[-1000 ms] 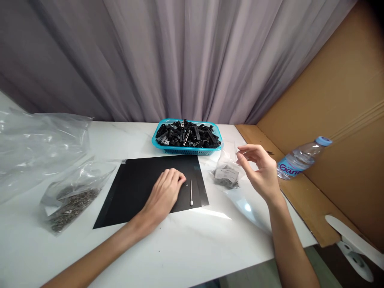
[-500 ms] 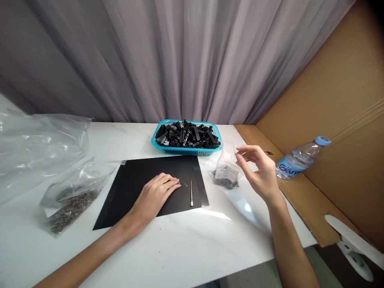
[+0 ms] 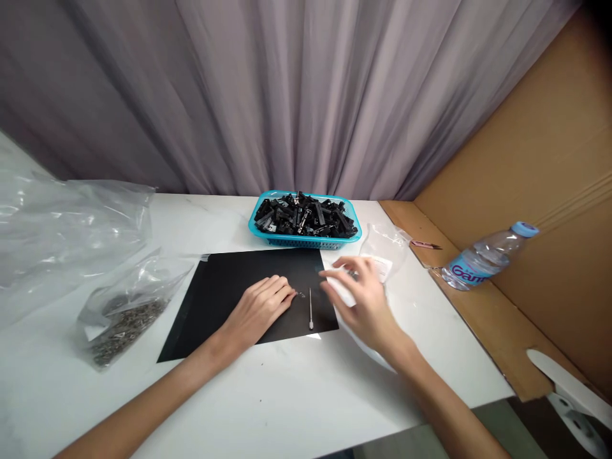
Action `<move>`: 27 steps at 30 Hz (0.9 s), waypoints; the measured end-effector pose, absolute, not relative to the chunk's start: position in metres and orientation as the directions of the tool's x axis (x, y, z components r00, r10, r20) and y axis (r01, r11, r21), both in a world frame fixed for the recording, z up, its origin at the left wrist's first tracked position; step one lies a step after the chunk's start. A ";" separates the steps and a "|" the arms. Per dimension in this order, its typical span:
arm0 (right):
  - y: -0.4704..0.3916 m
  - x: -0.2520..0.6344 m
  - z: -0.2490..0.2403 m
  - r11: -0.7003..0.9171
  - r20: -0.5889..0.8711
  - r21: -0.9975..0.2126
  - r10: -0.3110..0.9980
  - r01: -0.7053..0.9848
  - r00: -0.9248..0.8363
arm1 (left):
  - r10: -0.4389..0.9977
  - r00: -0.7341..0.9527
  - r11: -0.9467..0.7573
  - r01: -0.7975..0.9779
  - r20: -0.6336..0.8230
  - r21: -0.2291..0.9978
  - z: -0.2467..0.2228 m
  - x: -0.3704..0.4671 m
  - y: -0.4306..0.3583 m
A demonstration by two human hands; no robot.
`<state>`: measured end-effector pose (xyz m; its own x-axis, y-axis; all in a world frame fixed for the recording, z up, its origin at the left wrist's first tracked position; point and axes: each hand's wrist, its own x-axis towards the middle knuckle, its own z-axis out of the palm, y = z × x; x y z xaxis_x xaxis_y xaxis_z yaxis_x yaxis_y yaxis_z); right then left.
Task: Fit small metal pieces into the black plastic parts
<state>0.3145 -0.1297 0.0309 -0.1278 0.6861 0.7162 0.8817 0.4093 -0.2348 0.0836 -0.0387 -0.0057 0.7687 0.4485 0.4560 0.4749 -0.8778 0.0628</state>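
My left hand (image 3: 262,309) rests on the black mat (image 3: 229,274), its fingers together and thumb against the fingertips; anything between them is too small to make out. Tiny metal pieces (image 3: 301,294) lie just right of those fingertips. A thin screwdriver-like tool (image 3: 310,309) lies on the mat between my hands. My right hand (image 3: 366,303), slightly blurred, is over the mat's right edge with its fingers apart and nothing seen in them. Behind it is a clear bag with a white label (image 3: 382,266), partly hidden by the hand.
A blue basket (image 3: 306,241) of black parts stands at the back. On the left are a bag of small metal parts (image 3: 129,325) and a large clear bag (image 3: 71,236). To the right are a water bottle (image 3: 482,258) and small pink-handled snips (image 3: 425,245) on cardboard.
My right hand has moved left, from above the labelled bag toward the mat and tool. My left hand stays on the mat. The view has shifted slightly.
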 end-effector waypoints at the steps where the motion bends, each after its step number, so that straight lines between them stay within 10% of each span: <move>1: -0.130 0.305 0.024 0.441 0.654 -0.228 0.730 0.868 -0.200 | 0.488 0.755 -0.862 0.495 0.439 0.107 -0.004 0.084 -0.039; 12: -0.121 0.282 -0.015 0.414 0.507 -0.277 0.830 0.867 -0.235 | 0.854 0.484 -0.436 0.467 0.191 0.769 -0.003 0.082 -0.037; 20: -0.109 0.275 -0.006 0.415 0.501 -0.738 0.865 0.532 0.020 | 0.860 0.511 -0.188 0.293 0.013 0.938 0.005 0.081 -0.039; 27: -0.107 0.269 -0.005 0.429 0.494 -0.805 0.867 0.409 0.062 | 0.839 0.537 0.022 0.132 -0.090 0.991 0.004 0.090 -0.047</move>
